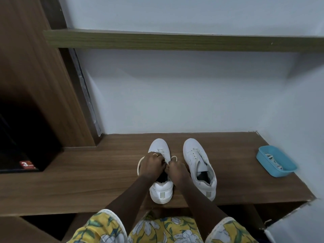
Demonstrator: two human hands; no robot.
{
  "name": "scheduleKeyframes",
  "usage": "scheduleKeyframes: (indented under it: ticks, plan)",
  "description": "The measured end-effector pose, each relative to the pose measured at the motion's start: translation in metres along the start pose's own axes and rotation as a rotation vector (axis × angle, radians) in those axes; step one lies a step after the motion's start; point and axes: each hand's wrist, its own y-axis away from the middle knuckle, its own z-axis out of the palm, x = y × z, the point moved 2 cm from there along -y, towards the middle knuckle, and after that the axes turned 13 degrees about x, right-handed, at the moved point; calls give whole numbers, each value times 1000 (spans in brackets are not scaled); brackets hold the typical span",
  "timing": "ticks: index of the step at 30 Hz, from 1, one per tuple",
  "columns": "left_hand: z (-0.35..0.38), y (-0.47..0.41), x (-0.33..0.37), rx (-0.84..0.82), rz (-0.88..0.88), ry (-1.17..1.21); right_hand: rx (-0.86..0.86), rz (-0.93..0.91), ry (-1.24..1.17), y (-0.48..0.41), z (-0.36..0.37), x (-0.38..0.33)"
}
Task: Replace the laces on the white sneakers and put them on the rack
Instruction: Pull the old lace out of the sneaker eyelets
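Two white sneakers stand side by side on a wooden counter [87,181], toes pointing to the wall. The left sneaker [161,190] has a cream lace [140,163] looping out at its left and top. My left hand [151,163] and my right hand [178,170] meet over its tongue, each pinching the lace. The right sneaker [199,165] stands untouched, with no lace visible in its eyelets and its tongue loose.
A blue plastic tray [276,161] holding white laces sits at the counter's right end near the wall. A wooden shelf [175,41] runs along the wall above. A dark cabinet opening [21,137] lies to the left.
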Motion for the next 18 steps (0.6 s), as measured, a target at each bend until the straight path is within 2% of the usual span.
scheduleKeyframes:
  ticks: [6,7,11,18]
  plan:
    - [-6,-1,-5,15,-18,27,-25,15,-35,0,0,1]
    - [-6,-1,-5,61,-28,60,-21,17,-15,0,0,2]
    - [-9,0,-14,118,-323,133,-3,-5,-13,-1,1,2]
    - [-17,5,-38,228,-691,181,11,-9,30,-5,11,5]
